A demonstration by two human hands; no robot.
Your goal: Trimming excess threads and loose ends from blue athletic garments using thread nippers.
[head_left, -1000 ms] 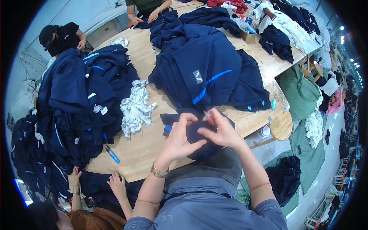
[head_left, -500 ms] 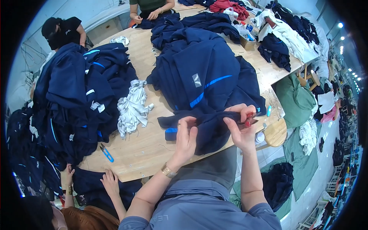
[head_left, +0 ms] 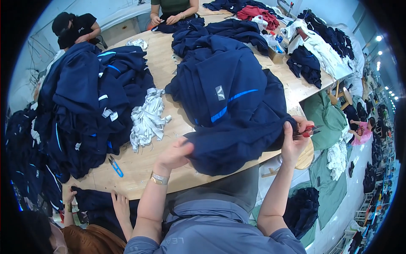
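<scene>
A navy garment (head_left: 237,148) is stretched between my hands at the table's front edge. My left hand (head_left: 175,152) grips its left end, the fingertips partly hidden by the cloth. At its right end my right hand (head_left: 296,137) pinches the fabric between thumb and fingers. That same hand also keeps a pair of red-handled thread snips (head_left: 309,131) tucked in its fingers, the metal tips pointing right. Just behind lies a big heap of navy garments (head_left: 224,72) with bright blue stripes and a grey patch.
Blue thread snips (head_left: 115,167) and a pile of white fabric strips (head_left: 148,120) lie on the wooden table (head_left: 160,180). Another navy heap (head_left: 80,97) stands at left. A co-worker's hands (head_left: 121,203) handle navy cloth at lower left; other people sit beyond. A round wooden stool (head_left: 305,155) stands at right.
My hands have moved apart, the left one leftward and the right one rightward, spreading the navy garment wider between them. The red snips moved along with my right hand.
</scene>
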